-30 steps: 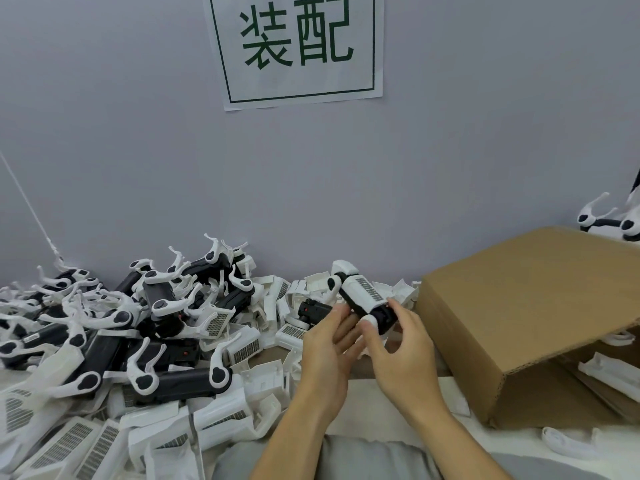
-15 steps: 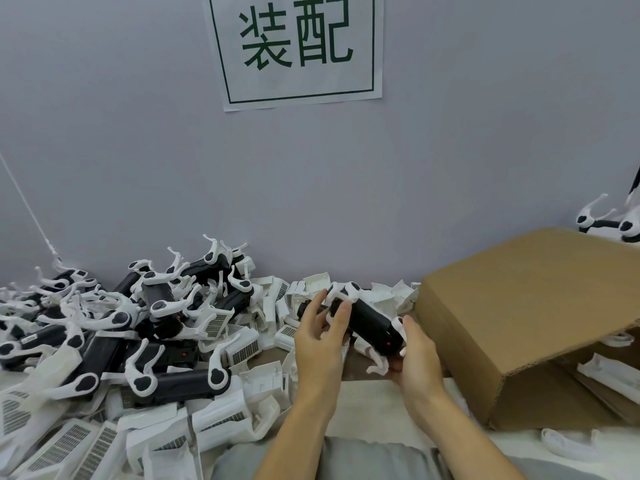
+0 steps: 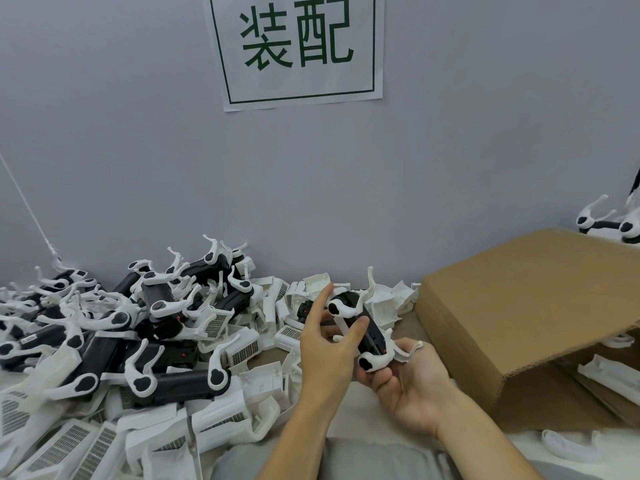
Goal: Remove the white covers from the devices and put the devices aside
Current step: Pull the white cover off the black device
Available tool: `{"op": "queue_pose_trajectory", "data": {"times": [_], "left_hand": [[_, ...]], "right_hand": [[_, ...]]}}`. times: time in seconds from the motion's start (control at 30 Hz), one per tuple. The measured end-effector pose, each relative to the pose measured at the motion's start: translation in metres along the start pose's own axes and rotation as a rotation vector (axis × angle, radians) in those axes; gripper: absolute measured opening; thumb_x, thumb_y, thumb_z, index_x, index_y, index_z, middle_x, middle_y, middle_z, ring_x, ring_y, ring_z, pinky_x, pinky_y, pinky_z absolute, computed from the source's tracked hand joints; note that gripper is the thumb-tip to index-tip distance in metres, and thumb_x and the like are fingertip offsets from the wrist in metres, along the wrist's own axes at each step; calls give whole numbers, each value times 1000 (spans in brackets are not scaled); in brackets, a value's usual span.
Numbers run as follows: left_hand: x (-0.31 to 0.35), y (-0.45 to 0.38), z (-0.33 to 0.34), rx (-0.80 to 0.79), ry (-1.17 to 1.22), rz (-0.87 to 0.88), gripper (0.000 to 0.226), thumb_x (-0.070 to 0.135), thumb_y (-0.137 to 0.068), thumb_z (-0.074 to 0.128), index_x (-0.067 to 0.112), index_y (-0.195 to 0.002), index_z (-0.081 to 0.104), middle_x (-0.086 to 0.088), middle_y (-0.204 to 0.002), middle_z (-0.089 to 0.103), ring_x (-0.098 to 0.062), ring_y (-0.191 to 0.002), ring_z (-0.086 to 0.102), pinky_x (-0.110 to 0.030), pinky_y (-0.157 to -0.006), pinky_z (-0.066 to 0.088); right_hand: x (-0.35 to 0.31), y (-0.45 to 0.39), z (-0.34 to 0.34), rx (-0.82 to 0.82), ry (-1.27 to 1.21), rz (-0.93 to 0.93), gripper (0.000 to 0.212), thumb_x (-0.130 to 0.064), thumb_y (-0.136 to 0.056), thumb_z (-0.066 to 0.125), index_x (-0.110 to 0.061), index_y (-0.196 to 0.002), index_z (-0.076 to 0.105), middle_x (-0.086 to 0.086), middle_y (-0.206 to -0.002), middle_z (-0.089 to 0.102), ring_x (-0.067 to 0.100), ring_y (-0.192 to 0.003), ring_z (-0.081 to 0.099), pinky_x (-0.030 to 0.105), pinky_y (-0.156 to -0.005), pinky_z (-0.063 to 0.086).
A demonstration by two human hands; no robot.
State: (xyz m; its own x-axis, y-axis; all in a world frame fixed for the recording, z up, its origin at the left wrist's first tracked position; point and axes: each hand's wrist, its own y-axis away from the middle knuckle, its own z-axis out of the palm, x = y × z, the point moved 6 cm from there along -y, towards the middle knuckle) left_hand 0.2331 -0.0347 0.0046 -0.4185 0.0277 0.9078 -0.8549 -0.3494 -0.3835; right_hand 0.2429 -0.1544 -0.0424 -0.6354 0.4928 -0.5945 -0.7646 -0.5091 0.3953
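On the wall at twelve o'clock we read 装配 on a white sign (image 3: 300,50). Our black device (image 3: 369,332) runs eleven to five, white legs splayed, beside the cardboard box (image 3: 519,317). Our right hand (image 3: 412,382) cradles its near end from below; our left hand (image 3: 329,344) pinches its middle.

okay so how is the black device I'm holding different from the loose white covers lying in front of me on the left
The held device is black with curved white arms at both ends; the loose white covers are all white with grey grilles. The device is up off the table, the right hand cupping it and the left hand gripping it; the covers lie piled flat on the table. Both are elongated plastic parts.
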Motion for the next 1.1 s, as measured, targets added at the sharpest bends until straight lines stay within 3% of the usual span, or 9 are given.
{"op": "queue_pose_trajectory", "data": {"times": [0.1,0.2,0.27,0.4,0.53,0.63,0.77,1.0,1.1], "left_hand": [[-1,-1,0,-4,16,-21,63,9,-83,80,45,-129,55,13,-99,64,3,-68,61,-17,-65,54],[-5,-1,0,-17,69,-92,65,8,-83,80,45,-131,56,18,-87,69,0,-75,67,-41,-76,63],[-8,0,1,-11,147,-169,66,10,-83,81,43,-133,53,7,-104,71,-6,-86,72,-54,-81,61],[-8,-3,-1,54,213,-177,61,40,-73,81,27,-127,57,-1,-111,71,-11,-94,73,-28,-75,60],[-12,-6,-9,145,351,-238,53,53,-78,71,10,-108,62,-7,-105,69,-25,-98,69,-35,-79,61],[-16,-7,-16,206,460,-318,35,47,-89,66,17,-106,66,-5,-111,69,-24,-97,70,-37,-74,59],[-20,-6,-17,219,540,-438,21,39,-90,70,20,-98,74,-10,-119,64,-29,-115,63,-38,-72,58],[-26,-9,-18,201,539,-430,10,27,-89,74,22,-83,81,1,-92,69,-25,-103,66,-34,-70,59],[-21,-9,-21,158,397,-377,11,39,-86,73,32,-82,82,13,-81,75,-16,-86,71,-30,-64,52]], "right_hand": [[-1,1,2,-5,25,-21,48,-27,-96,30,6,-101,65,20,-76,59,12,-34,45,17,-28,39],[-6,3,4,21,80,-131,40,-25,-91,38,1,-93,68,17,-68,59,15,-39,46,18,-31,40],[-10,5,7,18,118,-224,39,-28,-91,41,-2,-90,70,18,-72,63,19,-47,55,21,-35,43],[-11,3,5,39,172,-350,44,-40,-98,46,-3,-99,71,19,-81,67,26,-62,59,31,-51,51],[-20,6,7,65,233,-559,35,-33,-91,62,-6,-114,64,21,-101,70,29,-82,68,40,-64,56],[-32,15,6,99,199,-763,45,-21,-68,75,-13,-110,62,11,-101,71,24,-87,69,38,-72,55],[-40,23,5,68,210,-916,56,-4,-62,77,-14,-115,61,5,-104,72,24,-101,67,37,-87,51],[-44,29,6,73,383,-985,38,7,-78,67,-12,-111,66,9,-105,74,27,-102,68,36,-85,53],[-45,31,8,159,546,-1024,18,-7,-95,62,-19,-104,71,-2,-95,75,10,-89,70,18,-69,53]]}}
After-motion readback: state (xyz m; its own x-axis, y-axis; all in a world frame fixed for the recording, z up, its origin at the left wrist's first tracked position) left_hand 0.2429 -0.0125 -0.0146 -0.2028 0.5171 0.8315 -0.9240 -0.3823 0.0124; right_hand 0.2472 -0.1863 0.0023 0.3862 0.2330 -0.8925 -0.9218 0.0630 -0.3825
